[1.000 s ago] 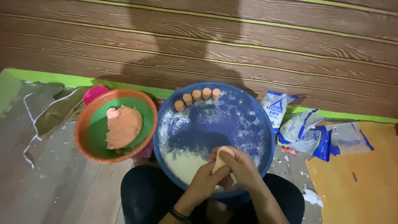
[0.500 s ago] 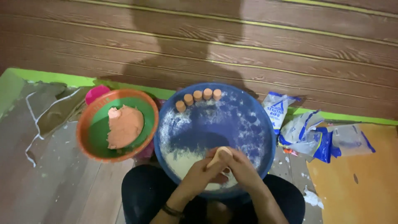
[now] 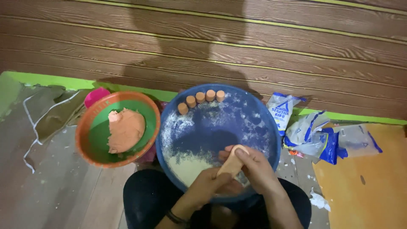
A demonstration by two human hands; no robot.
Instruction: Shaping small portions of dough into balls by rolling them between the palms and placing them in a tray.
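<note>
Wood-plank wall, floor | blue tray [image 3: 258, 127] | both hands' [image 3: 237, 176] grip closed on dough roll [image 3: 232, 161]

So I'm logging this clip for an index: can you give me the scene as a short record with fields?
setting: floor by a wood-panel wall
left hand: holds dough roll from below
right hand: on the roll's upper end
blue tray: floured, four dough pieces along far rim
green bowl: orange rim, holds dough lump
pink cup: behind the bowl
bags: right of tray
</note>
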